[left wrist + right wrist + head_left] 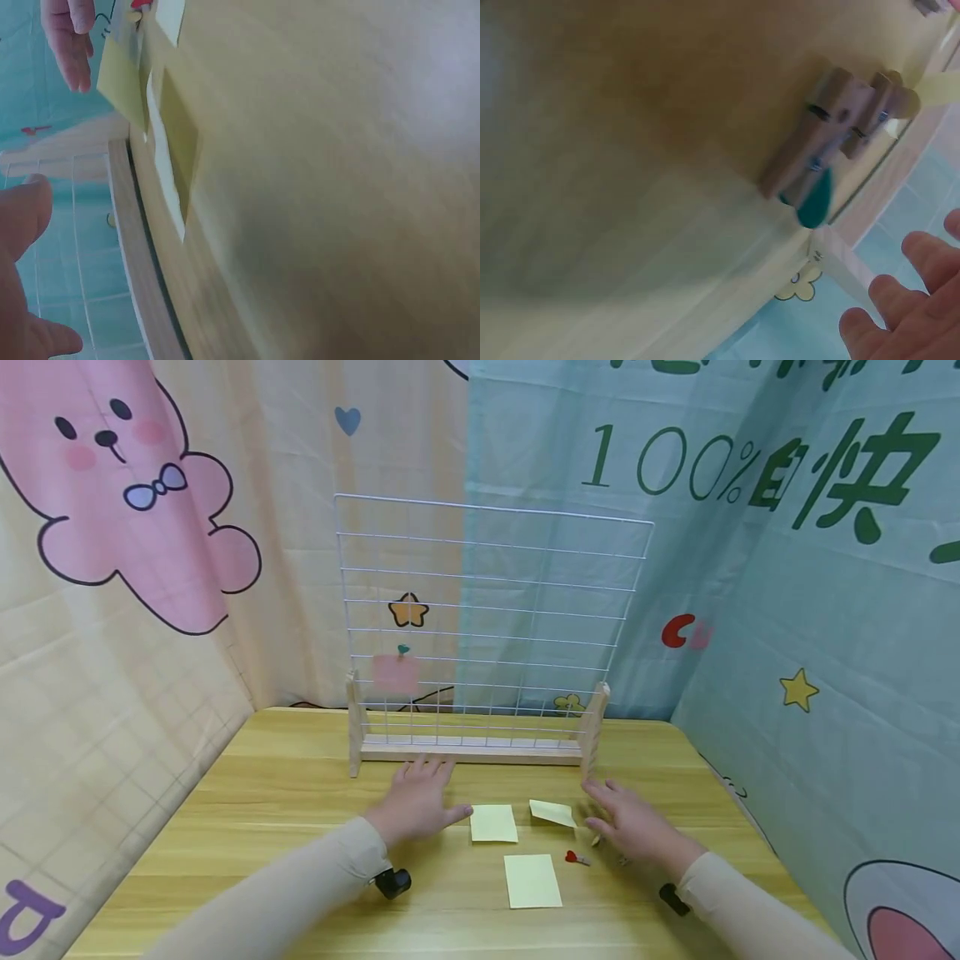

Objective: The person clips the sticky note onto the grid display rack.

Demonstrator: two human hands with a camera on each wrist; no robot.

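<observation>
My left hand [416, 802] is held over the table with fingers spread, in front of the rack's wooden base. Its thumb tip is at the edge of a yellow sticky note [493, 823]; touching or not, I cannot tell. A second sticky note [552, 812] lies curled to its right, and a third sticky note [533, 882] is nearer me. My right hand [633, 827] hovers with loose fingers and holds nothing. Beside it is a small red-topped clothespin [576, 857]. In the right wrist view, a wooden clothespin [806, 142] with a green decoration lies near another clothespin [871, 112].
A white wire grid rack [495, 585] on wooden feet stands at the back of the table [300, 827]. Behind its lower left wires shows a pink square [396, 674], attached or printed, I cannot tell. Printed curtains [750, 568] enclose the back and sides.
</observation>
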